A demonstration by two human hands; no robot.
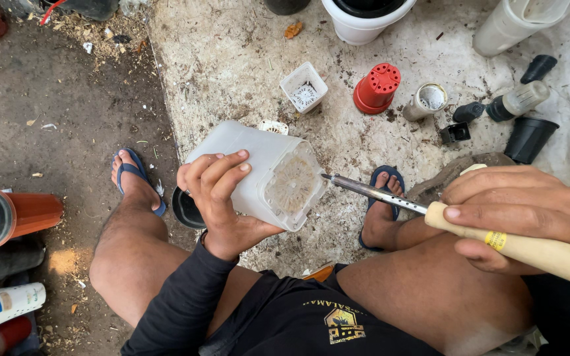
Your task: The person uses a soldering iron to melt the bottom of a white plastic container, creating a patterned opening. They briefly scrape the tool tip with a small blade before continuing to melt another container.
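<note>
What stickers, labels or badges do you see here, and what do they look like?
Yellow band: wrapped round the wooden tool handle in the right hand.
Badge: on the black shorts, bottom middle, yellow and house-shaped.
Labelled cup: lying bottom left, white with small blue and orange patches.

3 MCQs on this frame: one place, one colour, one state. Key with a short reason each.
1. Where does the metal tool tip point?
A. at the white square pot's base
B. at the red pot
C. at the sandal

2. Colour of the upturned pot on the ground?
A. blue
B. red
C. green

3. How is the white square pot held?
A. upright
B. on its side, base toward the tool
C. flat on the ground

A: tip sits at the perforated base.
B: plainly red.
B: left hand grips it sideways; right hand holds the wooden handle.
</note>
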